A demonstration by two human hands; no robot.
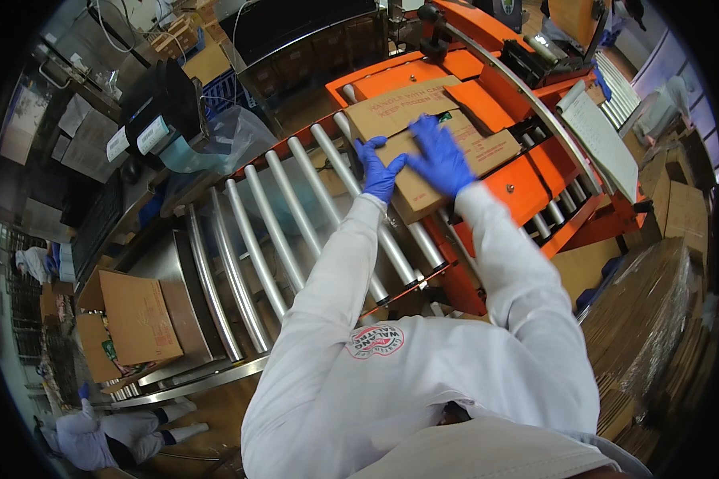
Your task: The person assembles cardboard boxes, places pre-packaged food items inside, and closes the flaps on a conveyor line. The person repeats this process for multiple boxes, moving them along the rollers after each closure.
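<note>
The box (417, 185) lies directly under the fingers of both hands, at the infeed side of the orange machine (487, 108), with the rollers (256, 246) spread out to the left of the left fingers. The right hand (441, 156) is spread, its fingers extended over the top and grasping nothing, slightly blurred; the left hand (378, 169) has its thumb apart from its fingers at the box's left edge, and whether it pinches the cardboard I cannot tell. The folding of this box looks largely done: the far flap (407, 108) lies down beyond the fingertips of both hands, and the cardboard around the right fingers looks roughly flat too. It does not look finished, though, since a gap with a green patch (446, 116) shows just beyond the right fingertips, and no tape can be made out on the top, so bringing the flaps fully together and sealing them seem to be what is left. Well to the left of the left fingers, and nearer the body, an open box (144, 315) stands with packets (110, 350) showing inside and a flap raised, so its folding appears not yet done
</note>
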